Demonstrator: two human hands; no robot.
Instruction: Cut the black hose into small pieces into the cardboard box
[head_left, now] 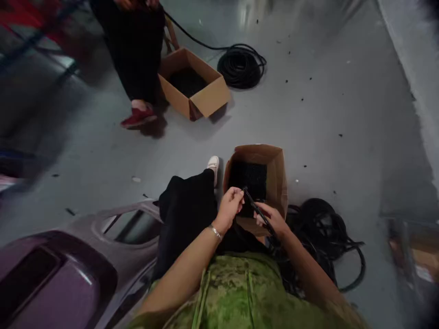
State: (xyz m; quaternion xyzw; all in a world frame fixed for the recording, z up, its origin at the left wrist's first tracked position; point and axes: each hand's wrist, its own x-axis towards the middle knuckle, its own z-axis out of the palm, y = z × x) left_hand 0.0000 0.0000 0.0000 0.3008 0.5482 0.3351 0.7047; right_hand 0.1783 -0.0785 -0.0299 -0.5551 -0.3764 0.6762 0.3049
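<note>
My right hand [266, 216] is closed around a black hose [256, 208] that runs back past my wrist. At the hose's far end, the fingers of my left hand [233, 201] are pinched together; whatever is between them is too small to make out. Both hands are above an open cardboard box [279, 176] holding a mass of small black pieces [252, 176]. Loops of black hose [324, 228] lie on the floor to the right of the box.
Further off, another person's leg [137, 55] is beside a second cardboard box [209, 98] with black contents. A coiled black hose [240, 68] rests near it. At lower left stands a purple-grey plastic chair [137, 228]. Small black bits are scattered over the grey floor [325, 114].
</note>
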